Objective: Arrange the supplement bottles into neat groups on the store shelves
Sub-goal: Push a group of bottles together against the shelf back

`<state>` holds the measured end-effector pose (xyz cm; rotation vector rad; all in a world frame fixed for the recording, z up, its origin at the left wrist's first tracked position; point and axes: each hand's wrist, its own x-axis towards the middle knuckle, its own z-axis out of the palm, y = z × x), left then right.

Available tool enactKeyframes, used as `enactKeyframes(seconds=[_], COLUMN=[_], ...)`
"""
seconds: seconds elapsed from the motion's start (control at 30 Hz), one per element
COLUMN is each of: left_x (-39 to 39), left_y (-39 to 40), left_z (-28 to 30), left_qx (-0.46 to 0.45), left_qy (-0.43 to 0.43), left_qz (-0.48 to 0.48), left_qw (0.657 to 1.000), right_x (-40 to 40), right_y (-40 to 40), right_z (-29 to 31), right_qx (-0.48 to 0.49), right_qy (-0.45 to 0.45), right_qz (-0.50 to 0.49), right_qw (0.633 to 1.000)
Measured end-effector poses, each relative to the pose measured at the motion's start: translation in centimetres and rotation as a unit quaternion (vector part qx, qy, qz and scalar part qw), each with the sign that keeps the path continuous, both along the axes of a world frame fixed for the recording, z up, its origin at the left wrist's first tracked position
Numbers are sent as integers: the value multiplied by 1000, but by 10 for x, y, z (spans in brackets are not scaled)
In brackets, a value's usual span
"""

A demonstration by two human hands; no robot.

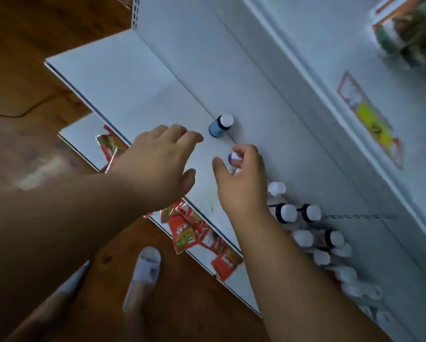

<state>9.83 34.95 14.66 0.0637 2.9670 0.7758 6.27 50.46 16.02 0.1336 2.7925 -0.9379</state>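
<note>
A blue supplement bottle (220, 125) with a white cap stands alone on the white shelf (123, 80), against the back panel. My right hand (241, 178) grips a second white-capped bottle (234, 157) just to its right; most of that bottle is hidden by my fingers. My left hand (162, 159) hovers over the shelf with relaxed fingers, its fingertips close to the blue bottle, holding nothing. Several more white-capped bottles (305, 228) crowd the shelf further right, some dark, some reddish.
Red snack packets (187, 233) lie scattered on the lower shelf below. Jars (409, 30) stand on the upper shelf at top right, with a price label (369, 119) on its edge. The wooden floor and my slippered foot (145, 270) show below.
</note>
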Motion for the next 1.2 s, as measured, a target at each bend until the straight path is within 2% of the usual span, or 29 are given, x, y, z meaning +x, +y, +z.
enactKeyframes(seconds=[0.2,0.3,0.47,0.63,0.73,0.9,1.07,1.2], left_x=[-65,-91,-110,-116,-108,-59,21,84], left_y=[10,15,17,15,9,-14,-53,-80], left_z=[-102,-135,-164,-168,-164,-135,-71,-1], left_qx=[62,92,118,132,152,161,134,126], left_qy=[1,7,3,-8,-19,-43,-75,-82], left_qz=[58,79,89,103,127,150,124,87], left_qw=[996,993,989,986,980,975,980,985], right_x=[-90,-136,-189,-208,-197,-119,-20,49], right_y=[-7,-6,-3,-9,-10,-23,-46,-67], right_z=[-94,-129,-173,-186,-181,-140,-70,-5], right_qx=[93,112,118,118,83,-100,-201,-286], right_qy=[-20,14,51,105,101,-11,-140,-215], right_qz=[-2,14,-5,3,-2,-41,-60,-89], right_qw=[995,994,992,987,991,994,968,930])
